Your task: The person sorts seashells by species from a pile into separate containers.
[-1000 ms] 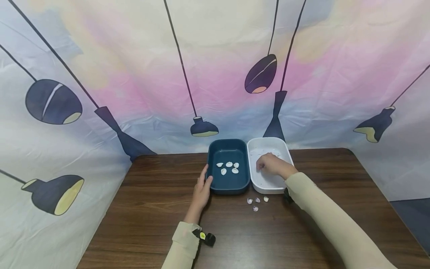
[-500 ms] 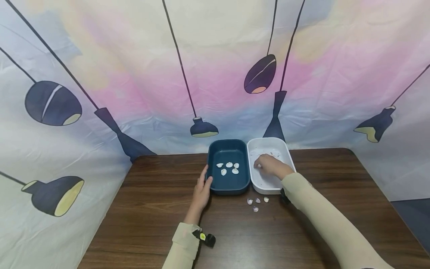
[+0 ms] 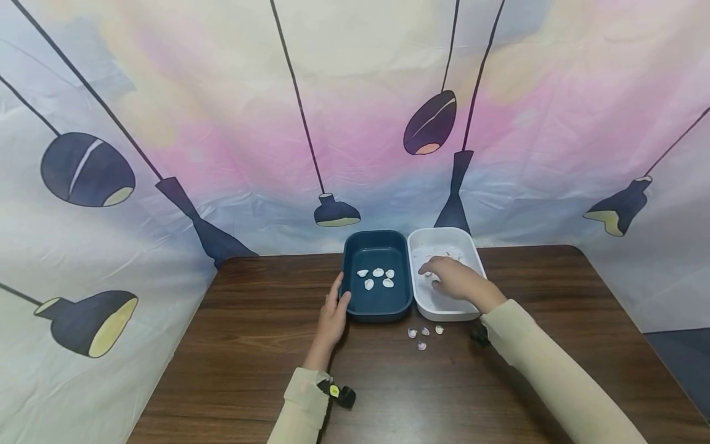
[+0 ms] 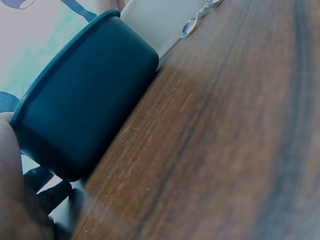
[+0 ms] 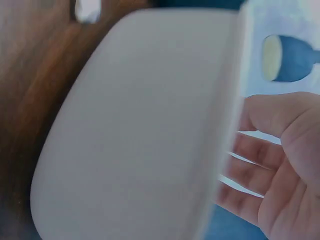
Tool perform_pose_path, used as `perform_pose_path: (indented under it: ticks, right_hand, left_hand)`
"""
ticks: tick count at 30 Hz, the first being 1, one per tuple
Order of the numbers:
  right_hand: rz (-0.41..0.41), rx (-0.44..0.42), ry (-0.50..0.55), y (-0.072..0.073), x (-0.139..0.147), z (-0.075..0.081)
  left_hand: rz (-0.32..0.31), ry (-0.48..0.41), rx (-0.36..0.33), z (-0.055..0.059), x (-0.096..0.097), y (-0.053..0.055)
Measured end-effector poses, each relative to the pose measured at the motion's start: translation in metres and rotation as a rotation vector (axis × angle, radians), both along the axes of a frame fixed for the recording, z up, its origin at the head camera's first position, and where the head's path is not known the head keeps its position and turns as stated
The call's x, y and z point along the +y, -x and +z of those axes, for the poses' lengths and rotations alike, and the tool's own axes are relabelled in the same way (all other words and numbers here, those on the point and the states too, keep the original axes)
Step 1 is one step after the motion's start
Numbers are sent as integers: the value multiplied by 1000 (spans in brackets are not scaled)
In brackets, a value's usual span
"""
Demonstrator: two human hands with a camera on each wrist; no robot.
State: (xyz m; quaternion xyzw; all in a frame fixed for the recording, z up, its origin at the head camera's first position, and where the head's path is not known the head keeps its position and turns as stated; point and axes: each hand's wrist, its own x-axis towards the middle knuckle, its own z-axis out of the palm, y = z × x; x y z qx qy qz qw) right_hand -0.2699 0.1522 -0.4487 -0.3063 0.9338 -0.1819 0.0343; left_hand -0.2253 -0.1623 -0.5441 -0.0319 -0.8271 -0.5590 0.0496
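My left hand [image 3: 333, 311] rests against the left side of a dark teal tray [image 3: 380, 308], its fingers along the outer wall; the left wrist view shows the same wall [image 4: 95, 95] close up. Inside that tray lie several white shells [image 3: 378, 272]. Over the white tray [image 3: 446, 314] to the right, my right hand [image 3: 457, 280] reaches in with thumb and fingers apart. A small whitish piece [image 3: 428, 274] shows beneath its fingers. In the right wrist view, the white tray's wall [image 5: 140, 120] hides the fingertips of the hand [image 5: 280, 165].
Several small shells [image 3: 422, 345] lie on the brown wooden table [image 3: 244, 345], just in front of the white tray. Reddish specks dot the white tray's floor. Behind both trays hangs a cloth [image 3: 355, 123] printed with lamps.
My right hand was closed at the white tray's floor; its thumb and fingers have now spread apart, after a slight shift to the left. The left hand and the shells in the teal tray look unchanged.
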Motion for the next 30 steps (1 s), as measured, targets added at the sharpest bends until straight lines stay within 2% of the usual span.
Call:
perform_pose_path:
  ticks: [7, 14, 23, 30]
  right_hand:
    - [25, 49, 55, -34, 0, 9]
    - [74, 73, 105, -60, -1, 6]
    - [128, 66, 154, -77, -2, -4]
    - [149, -1, 148, -87, -9, -14]
  left_hand:
    - [-6, 0, 7, 0, 0, -1]
    - [-10, -2, -3, -1, 0, 1]
    - [-11, -11, -10, 2, 0, 0]
    - [-8, -8, -7, 1, 0, -1]
